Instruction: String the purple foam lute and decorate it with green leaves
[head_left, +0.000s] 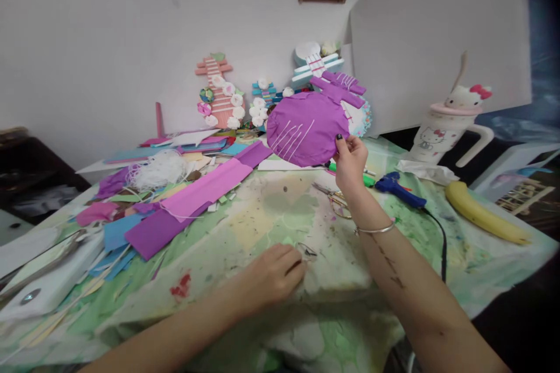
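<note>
Up above the desk [245, 227], the right hand [350, 163] holds a purple paper guitar [306, 128], fingers clamped on its lower edge, just left of the blue glue gun [396, 185]. Scissors [335, 198] lie beside the gun, on its left. The left hand [273, 274] rests well left of and nearer than the gun, fingers curled together by a small shiny piece [307, 252]. Right of the gun stands a lidded Hello Kitty mug [437, 134], its contents hidden.
</note>
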A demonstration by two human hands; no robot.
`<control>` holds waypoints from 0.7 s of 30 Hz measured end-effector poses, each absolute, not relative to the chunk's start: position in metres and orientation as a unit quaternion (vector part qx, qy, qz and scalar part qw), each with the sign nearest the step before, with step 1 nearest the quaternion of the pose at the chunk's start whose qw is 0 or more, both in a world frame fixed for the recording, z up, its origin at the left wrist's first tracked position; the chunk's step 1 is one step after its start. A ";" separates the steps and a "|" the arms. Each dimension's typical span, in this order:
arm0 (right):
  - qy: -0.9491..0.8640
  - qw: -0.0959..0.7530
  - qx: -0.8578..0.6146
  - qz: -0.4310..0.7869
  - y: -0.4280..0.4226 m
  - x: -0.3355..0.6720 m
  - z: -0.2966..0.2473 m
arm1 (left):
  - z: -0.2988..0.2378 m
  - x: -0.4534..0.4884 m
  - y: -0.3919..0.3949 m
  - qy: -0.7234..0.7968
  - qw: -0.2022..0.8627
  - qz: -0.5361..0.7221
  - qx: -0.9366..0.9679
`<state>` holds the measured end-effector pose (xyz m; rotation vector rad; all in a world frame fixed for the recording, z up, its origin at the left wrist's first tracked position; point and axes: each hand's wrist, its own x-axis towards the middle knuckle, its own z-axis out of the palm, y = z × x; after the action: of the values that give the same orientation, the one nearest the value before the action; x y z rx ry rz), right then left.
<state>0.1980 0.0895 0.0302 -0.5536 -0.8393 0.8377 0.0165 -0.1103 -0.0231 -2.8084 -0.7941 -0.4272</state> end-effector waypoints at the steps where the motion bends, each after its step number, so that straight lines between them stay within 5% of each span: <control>1: -0.394 0.792 -0.261 0.387 0.090 0.198 0.029 | -0.028 0.022 -0.103 -0.254 0.105 -0.142 -0.951; 11: -0.411 0.769 -0.295 0.389 0.096 0.203 0.024 | -0.022 0.001 -0.098 -0.301 0.027 -0.042 -0.952; 21: -0.405 0.773 -0.284 0.398 0.092 0.201 0.029 | -0.015 -0.163 -0.126 -0.546 0.239 0.015 -0.803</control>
<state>0.2011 0.0918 0.0289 -0.6145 -0.8775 0.8615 -0.1625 -0.1260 -0.0155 -2.1982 -1.4948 0.0419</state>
